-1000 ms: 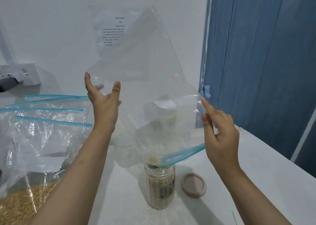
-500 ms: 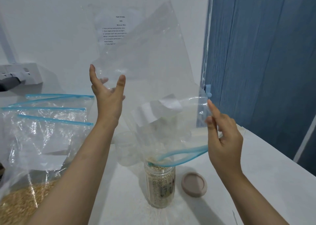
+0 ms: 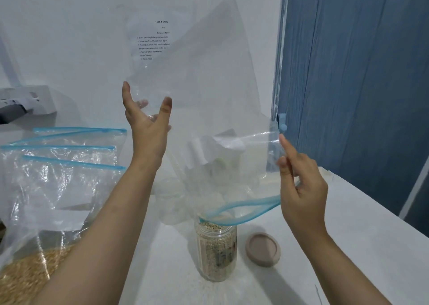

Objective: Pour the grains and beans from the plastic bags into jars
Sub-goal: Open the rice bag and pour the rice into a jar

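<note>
Both hands are raised over the counter (image 3: 348, 223) and hold one clear plastic bag (image 3: 209, 84) upside down. The left hand (image 3: 147, 130) grips the upper part of the bag, with the thumb in front and the fingers curled behind the plastic. The right hand (image 3: 301, 188) pinches the side of the bag near its blue zip edge (image 3: 243, 208), with the index finger stretched up. The zip edge hangs open and touches the mouth of a glass jar (image 3: 217, 249). This jar stands upright on the counter and is filled with small pale grains almost to the top. The bag looks nearly empty. A round brown lid (image 3: 263, 249) lies flat on the counter just beside the jar, on its right. On the left side, more plastic bags (image 3: 58, 177) with blue zips lie in a pile, and one of them has yellowish grains (image 3: 25, 274) at the bottom. A printed paper (image 3: 153, 40) is on the white wall behind the bag, and its text is too small to read.
</note>
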The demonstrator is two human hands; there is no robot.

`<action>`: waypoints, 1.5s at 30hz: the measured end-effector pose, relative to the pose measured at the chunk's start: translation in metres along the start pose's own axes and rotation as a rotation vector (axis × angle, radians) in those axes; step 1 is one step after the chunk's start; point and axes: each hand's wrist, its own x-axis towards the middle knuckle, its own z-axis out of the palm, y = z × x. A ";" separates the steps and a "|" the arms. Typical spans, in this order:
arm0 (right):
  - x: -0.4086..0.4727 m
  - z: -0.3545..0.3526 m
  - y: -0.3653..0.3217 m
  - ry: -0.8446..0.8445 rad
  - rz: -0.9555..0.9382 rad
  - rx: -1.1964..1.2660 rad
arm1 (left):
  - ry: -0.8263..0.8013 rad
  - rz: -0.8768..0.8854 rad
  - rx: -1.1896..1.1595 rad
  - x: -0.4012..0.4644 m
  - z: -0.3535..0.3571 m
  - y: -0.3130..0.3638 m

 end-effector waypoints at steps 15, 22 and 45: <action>-0.011 0.000 0.005 0.061 0.040 0.012 | -0.201 -0.218 -0.116 -0.078 0.001 -0.038; -0.014 -0.002 0.005 0.088 0.071 0.020 | -0.211 -0.135 -0.046 -0.079 0.004 -0.041; -0.015 -0.006 0.000 0.102 0.181 0.050 | -0.250 -0.056 0.043 -0.074 0.017 -0.035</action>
